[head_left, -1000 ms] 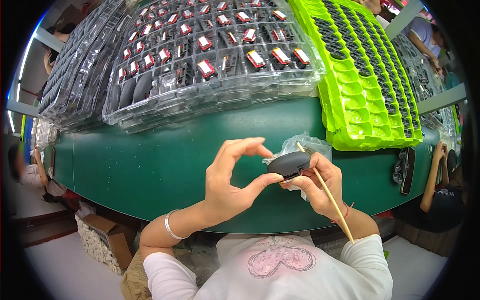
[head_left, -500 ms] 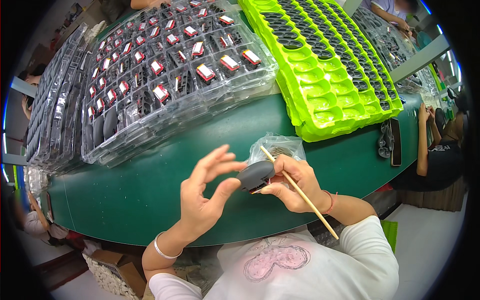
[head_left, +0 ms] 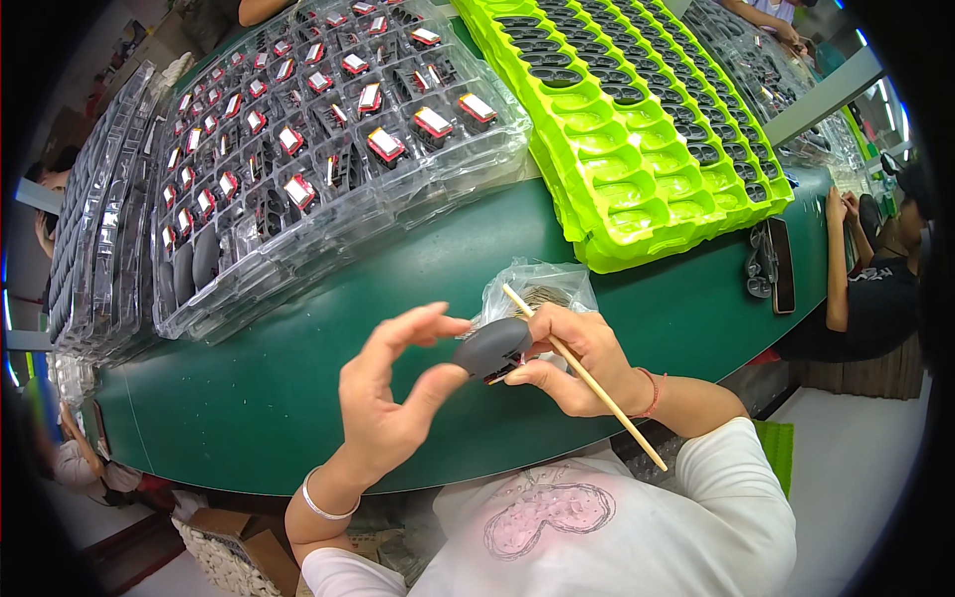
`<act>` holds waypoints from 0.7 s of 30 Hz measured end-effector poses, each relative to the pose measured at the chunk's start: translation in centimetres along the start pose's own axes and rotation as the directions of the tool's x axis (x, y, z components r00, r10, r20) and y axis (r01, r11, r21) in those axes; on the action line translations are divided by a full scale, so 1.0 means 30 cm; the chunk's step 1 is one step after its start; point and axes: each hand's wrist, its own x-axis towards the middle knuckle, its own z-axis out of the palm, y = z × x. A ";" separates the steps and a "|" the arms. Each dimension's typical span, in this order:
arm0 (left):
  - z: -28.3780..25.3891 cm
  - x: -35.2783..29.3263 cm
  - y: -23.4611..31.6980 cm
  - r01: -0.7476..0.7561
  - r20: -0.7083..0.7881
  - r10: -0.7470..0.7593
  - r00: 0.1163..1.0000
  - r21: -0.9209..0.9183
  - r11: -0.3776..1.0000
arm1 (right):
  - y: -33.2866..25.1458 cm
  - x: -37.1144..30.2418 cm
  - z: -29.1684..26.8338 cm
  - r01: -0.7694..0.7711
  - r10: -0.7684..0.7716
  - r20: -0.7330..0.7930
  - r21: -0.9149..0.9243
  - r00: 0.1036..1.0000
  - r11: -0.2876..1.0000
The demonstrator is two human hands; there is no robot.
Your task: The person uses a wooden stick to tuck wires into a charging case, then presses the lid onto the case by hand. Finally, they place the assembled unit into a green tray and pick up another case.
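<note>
A dark grey oval plastic shell (head_left: 489, 347) is pinched at its right end between the thumb and fingers of my right hand (head_left: 582, 363). That hand also keeps a thin wooden stick (head_left: 597, 386) slanting across it, one end past the fingers and the other above my forearm. My left hand (head_left: 393, 393) is open at the shell's left end, fingers spread and thumb tip beside it; whether the thumb touches, I cannot tell. Small details show along the shell's lower edge, too small to name. Just behind lies a clear plastic bag (head_left: 557, 284) of small thin pieces, partly hidden by my right hand.
Clear trays (head_left: 298, 239) with red-and-white parts and dark shells stand at the left on the green table (head_left: 229, 398). A bright green tray (head_left: 637, 244) of dark oval parts stands right of them. Beyond are a phone (head_left: 783, 269) and other people's hands.
The whole view has shifted slightly, with the trays a little further left. Both hands and the shell sit slightly more to the left; their grip looks the same.
</note>
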 end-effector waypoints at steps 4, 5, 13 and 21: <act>-0.011 0.008 0.015 -0.017 0.120 0.018 0.993 -0.012 1.000 | 0.001 0.010 0.009 0.055 -0.051 0.072 -0.052 0.996 0.997; -0.019 0.014 0.021 -0.013 0.150 0.016 0.988 -0.025 1.000 | 0.003 0.007 0.011 0.059 -0.056 0.084 -0.040 0.995 0.997; -0.082 0.035 0.076 0.045 0.190 -0.056 0.980 0.066 0.997 | 0.026 0.000 0.047 0.064 -0.060 0.066 -0.065 0.996 0.996; -0.391 0.211 0.061 0.188 -0.541 0.202 0.816 0.579 0.793 | 0.019 0.013 0.034 0.031 -0.031 0.047 -0.003 0.998 1.000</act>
